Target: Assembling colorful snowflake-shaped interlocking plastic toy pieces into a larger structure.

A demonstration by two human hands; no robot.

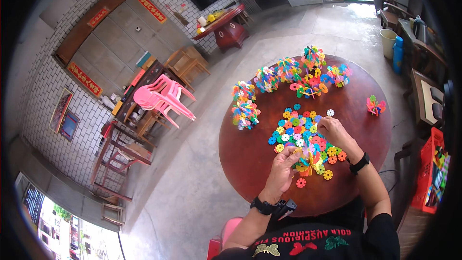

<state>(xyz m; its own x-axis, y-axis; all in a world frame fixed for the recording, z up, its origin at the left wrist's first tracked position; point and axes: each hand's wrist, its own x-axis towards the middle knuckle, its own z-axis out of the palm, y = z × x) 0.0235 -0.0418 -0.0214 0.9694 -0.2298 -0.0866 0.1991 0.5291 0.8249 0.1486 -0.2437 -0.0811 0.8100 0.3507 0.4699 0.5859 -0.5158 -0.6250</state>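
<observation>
Bright plastic everywhere: snowflake-style interlocking discs (301, 132) in blue, yellow, pink and green lie scattered over the middle of a round dark-brown table (250, 156). The left hand (284, 166) is closed around a half-built cluster (308, 160) of those discs, held just above the table edge nearest the person. The right hand (332, 132) sits just beyond it over the loose pile, fingers pinched together as if on a single disc, though it's too small to tell for sure what's between them.

Finished-looking bundles sit farther out: a tall one (244, 106) on the left side, a row of them (308, 72) along the far edge, and a small one (376, 106) alone on the right.

As for what could go wrong, the cluster looks pretty fiddly. Push a new disc in at an angle and the slots probably won't seat, or a neighbouring piece pops off. One orange disc (301, 183) already lies close to the near rim, so a stray nudge from a wrist could likely send it to the floor.
</observation>
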